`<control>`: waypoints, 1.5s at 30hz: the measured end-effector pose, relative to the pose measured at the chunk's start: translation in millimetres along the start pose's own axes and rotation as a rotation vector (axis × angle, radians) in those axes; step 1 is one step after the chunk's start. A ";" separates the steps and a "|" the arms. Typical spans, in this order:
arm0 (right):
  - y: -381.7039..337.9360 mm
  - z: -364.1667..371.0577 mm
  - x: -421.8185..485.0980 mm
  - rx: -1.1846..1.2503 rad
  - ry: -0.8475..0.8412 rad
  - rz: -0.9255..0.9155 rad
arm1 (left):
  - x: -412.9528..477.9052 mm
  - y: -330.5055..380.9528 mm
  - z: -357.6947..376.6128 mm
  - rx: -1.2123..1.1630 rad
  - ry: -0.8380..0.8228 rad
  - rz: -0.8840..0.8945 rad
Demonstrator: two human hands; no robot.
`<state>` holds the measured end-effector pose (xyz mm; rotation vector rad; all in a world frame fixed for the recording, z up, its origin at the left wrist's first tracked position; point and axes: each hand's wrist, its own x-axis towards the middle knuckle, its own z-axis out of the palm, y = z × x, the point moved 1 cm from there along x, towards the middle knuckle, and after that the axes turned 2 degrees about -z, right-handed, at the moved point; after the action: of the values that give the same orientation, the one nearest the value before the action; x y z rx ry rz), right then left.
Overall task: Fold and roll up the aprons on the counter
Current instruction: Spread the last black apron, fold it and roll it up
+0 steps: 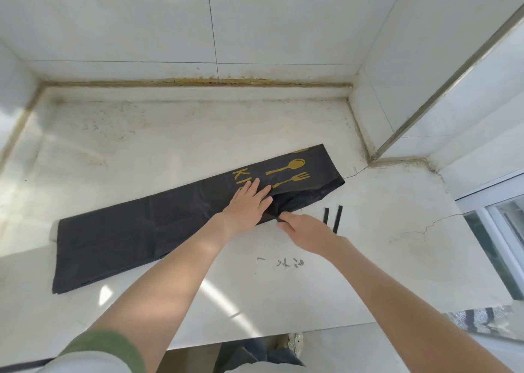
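A black apron [136, 231] with gold spoon and fork prints lies on the counter [368, 248], folded into a long narrow strip running from front left to back right. My left hand [249, 202] presses flat on the strip near the gold print, fingers straight. My right hand [306, 231] pinches the apron's near edge just right of the left hand, where the cloth bunches up. Two black strap ends [333, 218] stick out on the counter beside my right hand.
White tiled walls close the counter at the back and left. A tiled corner post [397, 103] stands at the back right, and a window frame [493, 216] runs along the right edge. Dark scribbles [283, 262] mark the counter near its front edge.
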<state>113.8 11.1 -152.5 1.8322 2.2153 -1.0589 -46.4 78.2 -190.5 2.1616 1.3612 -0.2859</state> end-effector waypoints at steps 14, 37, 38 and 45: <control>9.7 -4.1 6.3 0.279 0.034 0.264 | -24.7 -6.5 9.5 -0.089 0.011 0.167; 19.0 3.9 35.3 1.254 0.362 0.517 | -21.9 -19.3 29.1 -0.125 0.231 0.279; 19.9 3.0 34.9 1.218 0.403 0.530 | -22.1 -18.5 29.5 -0.137 0.254 0.287; 29.3 -14.6 23.3 0.660 1.065 0.434 | -8.5 -6.1 18.4 -0.076 0.414 0.283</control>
<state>138.5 40.0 -165.5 3.6069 1.6367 -0.8581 -53.6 63.4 -203.7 2.3962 1.2234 0.3344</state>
